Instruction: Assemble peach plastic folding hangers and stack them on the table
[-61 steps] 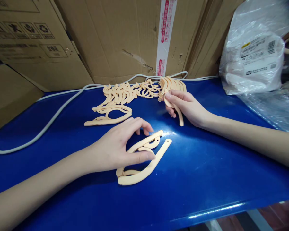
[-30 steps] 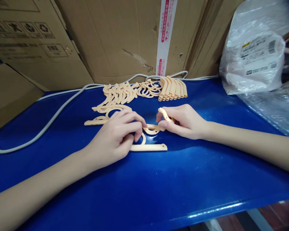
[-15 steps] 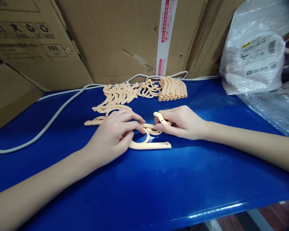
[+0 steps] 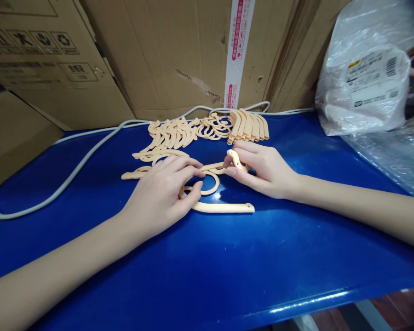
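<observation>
A beige plastic folding clothes hanger point(image 4: 224, 208) lies in front of me, its lower arm pointing right and a ring-shaped part point(image 4: 212, 184) above it. My left hand point(image 4: 169, 186) grips the hanger at its left part, fingers curled over and hiding the joint. My right hand point(image 4: 260, 168) pinches a small curved hanger piece point(image 4: 237, 160) between thumb and fingers, next to the right end of the upper hanger arm point(image 4: 214, 167). Whether that piece touches the arm is hidden by the fingers. Beyond my left hand lie more beige hanger parts point(image 4: 134, 175), partly covered.
At the back of the blue table point(image 4: 207, 271) sit curved hanger pieces point(image 4: 172, 133), rings with hooks point(image 4: 214, 127) and stacked hanger arms point(image 4: 250, 126). A white cable point(image 4: 100, 145) runs behind them. Cardboard boxes point(image 4: 179, 50) stand at the back; a plastic-wrapped bundle point(image 4: 362, 87) is at right.
My right hand has moved slightly up and away, with the curved piece tilting more upright. The upper hanger arm has risen with it, the lower arm has shifted right, and more of the ring shows.
</observation>
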`<state>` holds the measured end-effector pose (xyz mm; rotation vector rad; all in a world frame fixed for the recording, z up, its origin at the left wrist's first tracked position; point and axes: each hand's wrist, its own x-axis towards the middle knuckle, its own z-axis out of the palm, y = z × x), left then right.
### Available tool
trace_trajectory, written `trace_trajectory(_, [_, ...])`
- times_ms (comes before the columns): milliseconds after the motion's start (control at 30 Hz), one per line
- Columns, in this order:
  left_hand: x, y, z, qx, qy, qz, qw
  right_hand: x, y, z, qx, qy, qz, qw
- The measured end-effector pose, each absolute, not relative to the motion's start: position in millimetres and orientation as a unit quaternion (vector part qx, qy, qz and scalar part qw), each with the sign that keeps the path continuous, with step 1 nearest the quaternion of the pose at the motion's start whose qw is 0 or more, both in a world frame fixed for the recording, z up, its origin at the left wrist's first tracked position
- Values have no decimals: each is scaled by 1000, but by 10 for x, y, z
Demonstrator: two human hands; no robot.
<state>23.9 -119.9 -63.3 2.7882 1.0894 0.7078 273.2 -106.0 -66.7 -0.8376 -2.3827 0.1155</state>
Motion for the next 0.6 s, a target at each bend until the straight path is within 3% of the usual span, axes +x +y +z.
trace_trajectory(333, [273,-1245,-587,915,334,219,-50,2729,-1043,-707,-326,-889,48,317])
trace_trajectory(600, [267,-1254,-603,966,200,155,52,2733,-1057,-709,-328,-890,36,314])
